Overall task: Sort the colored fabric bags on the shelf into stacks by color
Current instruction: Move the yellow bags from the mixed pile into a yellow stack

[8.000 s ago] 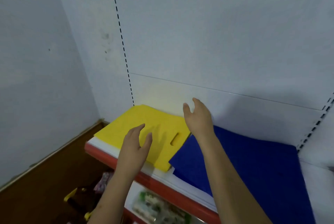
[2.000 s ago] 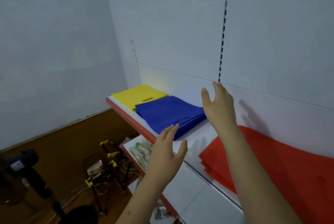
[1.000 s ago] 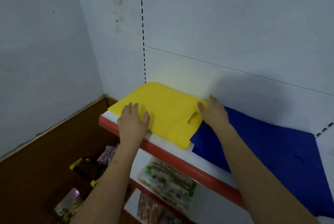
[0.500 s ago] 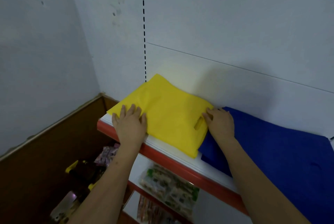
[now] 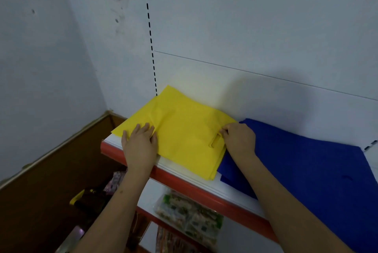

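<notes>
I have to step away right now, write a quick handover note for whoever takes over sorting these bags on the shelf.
Left hand: flat on the near left part of the yellow bags.
Right hand: fingers curled at the yellow stack's right edge, beside the handle cutout.
Yellow stack sits at the shelf's left end; blue bags lie right of it, their near corner tucked under the yellow.
Done: yellow and blue grouped.
Left: square up yellow, separate it from blue.

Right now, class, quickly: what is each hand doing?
Left hand: open, flat on the yellow bags.
Right hand: fingers curled, gripping the yellow bags' edge by the handle hole.
</notes>
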The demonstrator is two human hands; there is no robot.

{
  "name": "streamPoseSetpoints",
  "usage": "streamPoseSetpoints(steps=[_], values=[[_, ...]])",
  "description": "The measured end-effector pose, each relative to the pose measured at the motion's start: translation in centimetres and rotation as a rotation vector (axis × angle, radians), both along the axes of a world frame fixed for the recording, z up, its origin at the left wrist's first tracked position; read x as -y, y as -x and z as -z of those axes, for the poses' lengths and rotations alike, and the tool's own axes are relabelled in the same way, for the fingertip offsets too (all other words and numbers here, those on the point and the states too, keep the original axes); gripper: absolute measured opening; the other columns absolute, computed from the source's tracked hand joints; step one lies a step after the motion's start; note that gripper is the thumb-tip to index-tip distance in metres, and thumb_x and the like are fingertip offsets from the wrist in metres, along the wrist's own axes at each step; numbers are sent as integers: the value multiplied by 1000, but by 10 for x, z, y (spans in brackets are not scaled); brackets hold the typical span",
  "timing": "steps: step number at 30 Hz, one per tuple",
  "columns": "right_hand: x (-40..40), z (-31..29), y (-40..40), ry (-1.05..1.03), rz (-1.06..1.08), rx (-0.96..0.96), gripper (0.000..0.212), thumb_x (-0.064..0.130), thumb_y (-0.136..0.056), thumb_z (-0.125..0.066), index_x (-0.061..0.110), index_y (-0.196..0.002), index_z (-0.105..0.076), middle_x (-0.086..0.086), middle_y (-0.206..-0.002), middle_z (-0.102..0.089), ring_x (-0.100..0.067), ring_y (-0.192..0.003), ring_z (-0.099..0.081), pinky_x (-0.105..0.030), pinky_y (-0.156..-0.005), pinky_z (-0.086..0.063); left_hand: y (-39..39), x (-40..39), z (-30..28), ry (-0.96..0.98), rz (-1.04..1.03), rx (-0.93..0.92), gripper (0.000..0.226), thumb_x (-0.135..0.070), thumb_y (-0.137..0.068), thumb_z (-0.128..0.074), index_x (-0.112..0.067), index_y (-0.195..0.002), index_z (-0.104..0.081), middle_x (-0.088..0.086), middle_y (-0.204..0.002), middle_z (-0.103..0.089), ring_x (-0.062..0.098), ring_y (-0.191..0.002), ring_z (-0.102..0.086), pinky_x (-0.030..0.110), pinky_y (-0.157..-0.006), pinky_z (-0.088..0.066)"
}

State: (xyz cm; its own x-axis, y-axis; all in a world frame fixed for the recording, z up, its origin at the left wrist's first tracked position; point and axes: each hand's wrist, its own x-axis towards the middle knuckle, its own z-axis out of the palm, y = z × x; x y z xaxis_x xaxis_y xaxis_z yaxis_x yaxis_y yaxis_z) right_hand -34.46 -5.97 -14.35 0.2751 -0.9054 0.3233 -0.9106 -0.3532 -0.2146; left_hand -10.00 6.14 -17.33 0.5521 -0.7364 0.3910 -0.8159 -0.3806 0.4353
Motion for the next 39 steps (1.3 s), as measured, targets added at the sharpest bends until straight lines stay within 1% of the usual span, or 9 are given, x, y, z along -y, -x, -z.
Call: streamPoseSetpoints(steps=[5,11,14,19,21,25,29,35,39], values=[[2,-12,1,20,-8,14,31,27,-99,-51,13,-75,-63,1,-71,-56,-15,-63,-50,-29,-47,-22,-1,-1,-4,36,57,-29,32,-23,-101,-52,-10,-126,-66,8,-136,-61,24,-137,-46,51,-121,-13],[-9,-73,8,-135,-150,683,16,31,-98,-57,19,-97,-67,7,-93,-65,-9,-86,-57,-24,-70,-44,17,-27,-60,386,277,-619,42,-37,-105,-43,-41,-146,-42,-12,-155,-36,10,-144,-32,32,-113,-31],[-20,-92,15,-346,-158,968,15,32,-100,-54,22,-98,-65,3,-100,-66,-15,-89,-62,-29,-71,-52,23,-37,-86,524,328,-928,36,-40,-103,-46,-55,-135,-49,-22,-150,-41,9,-141,-37,41,-115,-33],[-56,-97,22,-661,-154,1399,15,11,-96,-62,8,-109,-68,-13,-106,-69,-22,-87,-69,-28,-78,-57,33,-47,-103,522,419,-1524,29,-11,-100,-50,-23,-122,-67,3,-126,-68,23,-109,-68,42,-86,-54],[-72,-97,20,-791,-145,1528,29,26,-96,-63,8,-119,-68,-14,-107,-68,-27,-87,-62,-35,-82,-53,40,-51,-102,477,444,-1624,28,-9,-99,-51,-14,-123,-64,7,-121,-70,27,-109,-68,46,-90,-52],[-91,-98,36,-836,-10,1901,54,63,-95,-44,22,-119,-70,-8,-108,-74,-23,-87,-69,-36,-74,-56,59,-55,-102,443,465,-1688,31,-15,-99,-53,-14,-129,-60,5,-124,-69,28,-114,-66,50,-101,-47],[-116,-92,74,-715,33,1790,63,73,-86,-52,19,-112,-71,-9,-108,-73,-24,-93,-70,-47,-85,-56,95,-59,-108,340,484,-1666,24,-29,-100,-53,-18,-116,-66,4,-118,-72,24,-105,-69,46,-91,-51],[-173,-94,174,-707,-130,1889,103,88,-73,-39,16,-146,-44,-16,-133,-61,-36,-119,-61,-56,-100,-48,189,-66,-115,147,603,-1730,55,-62,-95,-37,-18,-107,-67,5,-96,-76,19,-82,-73,41,-77,-52],[-217,-96,253,-624,-143,1870,88,77,-80,-31,19,-143,-49,-13,-136,-60,-33,-126,-57,-54,-109,-40,281,-74,-118,93,725,-1649,36,-39,-102,-43,-18,-113,-71,6,-111,-74,20,-93,-72,38,-74,-52]])
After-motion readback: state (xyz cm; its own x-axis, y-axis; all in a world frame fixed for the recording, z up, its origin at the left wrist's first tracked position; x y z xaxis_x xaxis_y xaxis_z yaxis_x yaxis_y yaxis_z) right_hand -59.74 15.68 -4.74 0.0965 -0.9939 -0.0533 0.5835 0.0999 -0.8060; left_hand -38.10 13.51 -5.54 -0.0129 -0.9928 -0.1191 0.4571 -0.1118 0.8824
